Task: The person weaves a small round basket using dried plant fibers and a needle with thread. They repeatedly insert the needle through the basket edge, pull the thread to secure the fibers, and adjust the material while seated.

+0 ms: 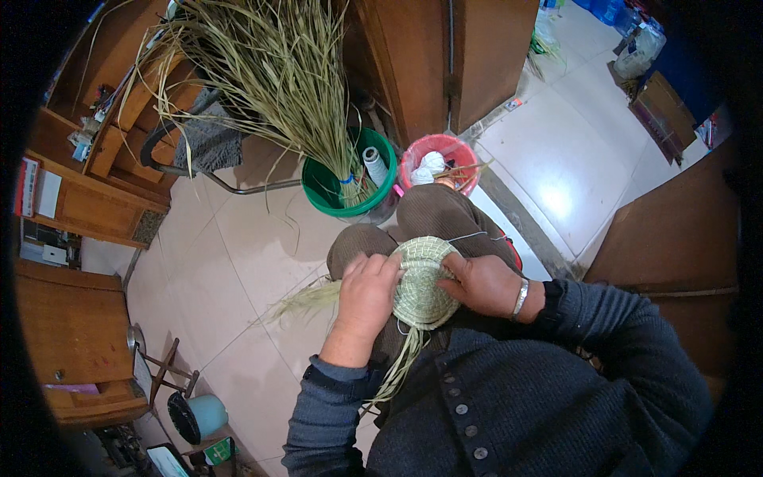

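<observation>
A small coiled straw basket (424, 292), pale green with stitched rows, rests over my lap between my two hands. My left hand (368, 289) grips its left edge, fingers curled at the rim. On the other side, my right hand (486, 283) pinches the rim between thumb and fingers. Loose straw strands (405, 365) hang from the basket's near edge, and more strands (310, 298) stick out beyond my left hand. A thin pale cord (468, 237) runs over my right knee. The inside of the basket is partly hidden by my fingers.
Beyond my knees, a green bucket (316, 200) holds a tall bundle of dried straw (298, 89) and a thread cone (374, 164). Beside it, a pink bucket (438, 141) contains white yarn balls (432, 161). Wooden cabinets (77, 322) line the left; a teal bin (207, 414) stands at lower left.
</observation>
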Motion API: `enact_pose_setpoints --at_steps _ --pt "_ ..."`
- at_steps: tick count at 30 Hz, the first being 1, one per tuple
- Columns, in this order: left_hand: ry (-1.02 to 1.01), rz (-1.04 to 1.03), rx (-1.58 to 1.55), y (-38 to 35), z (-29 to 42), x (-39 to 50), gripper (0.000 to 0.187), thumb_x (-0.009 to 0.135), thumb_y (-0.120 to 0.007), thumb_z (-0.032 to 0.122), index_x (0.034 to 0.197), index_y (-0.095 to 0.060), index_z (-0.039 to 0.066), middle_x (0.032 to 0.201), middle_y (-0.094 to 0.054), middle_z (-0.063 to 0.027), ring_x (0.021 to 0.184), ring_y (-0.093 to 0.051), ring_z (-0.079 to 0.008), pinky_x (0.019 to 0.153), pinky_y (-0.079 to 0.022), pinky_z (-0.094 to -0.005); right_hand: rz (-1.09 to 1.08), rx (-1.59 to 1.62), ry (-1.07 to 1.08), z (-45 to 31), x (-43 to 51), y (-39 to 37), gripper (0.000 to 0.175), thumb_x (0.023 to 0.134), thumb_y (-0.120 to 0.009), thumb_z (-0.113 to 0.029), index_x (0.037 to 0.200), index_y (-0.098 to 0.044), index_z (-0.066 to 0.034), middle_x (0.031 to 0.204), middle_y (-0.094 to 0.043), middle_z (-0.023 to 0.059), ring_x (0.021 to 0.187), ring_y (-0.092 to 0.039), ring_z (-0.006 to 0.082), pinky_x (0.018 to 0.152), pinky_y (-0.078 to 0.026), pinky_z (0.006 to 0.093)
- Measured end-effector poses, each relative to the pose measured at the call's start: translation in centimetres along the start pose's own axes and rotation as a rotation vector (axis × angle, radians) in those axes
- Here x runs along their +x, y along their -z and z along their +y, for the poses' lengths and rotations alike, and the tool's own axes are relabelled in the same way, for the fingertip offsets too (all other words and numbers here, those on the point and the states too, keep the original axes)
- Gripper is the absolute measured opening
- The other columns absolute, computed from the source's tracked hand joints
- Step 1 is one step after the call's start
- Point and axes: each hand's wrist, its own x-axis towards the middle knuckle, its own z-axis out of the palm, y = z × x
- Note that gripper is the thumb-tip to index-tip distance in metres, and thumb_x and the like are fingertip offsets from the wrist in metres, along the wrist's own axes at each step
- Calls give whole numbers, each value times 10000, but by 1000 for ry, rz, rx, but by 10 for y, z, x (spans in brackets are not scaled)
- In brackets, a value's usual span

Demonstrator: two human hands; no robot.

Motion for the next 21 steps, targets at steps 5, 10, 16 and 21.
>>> enact_pose_setpoints --at_steps 5,10,16,21 --pt "350 -206 -215 -4 1 -40 258 903 -633 230 1107 -609 75 1017 -651 -152 884 -646 -373 732 -520 -452 -23 147 -67 10 9 -1 301 867 -687 -258 949 -523 -18 712 -614 206 719 -623 416 594 -464 479" --pt "747 -178 -529 -26 19 -66 203 948 -581 202 1066 -562 38 875 -658 -239 827 -636 -422 721 -505 -478 -108 66 -36 14 19 -8 310 867 -678 -267 924 -515 -10 704 -611 209 724 -621 421 597 -455 493" --pt "802 -240 -416 -25 31 -81 209 961 -557 193 1051 -499 14 818 -640 -266 735 -626 -449 631 -492 -517 -126 -71 31 5 29 -13 296 893 -622 -273 930 -498 -6 667 -607 213 660 -616 428 569 -465 511" --pt "778 -209 -410 -24 31 -90 185 961 -553 201 978 -496 27 748 -631 -251 686 -617 -454 597 -477 -538 -121 -121 83 -4 34 -14 298 883 -626 -278 922 -501 -10 652 -606 212 637 -615 430 557 -466 517"
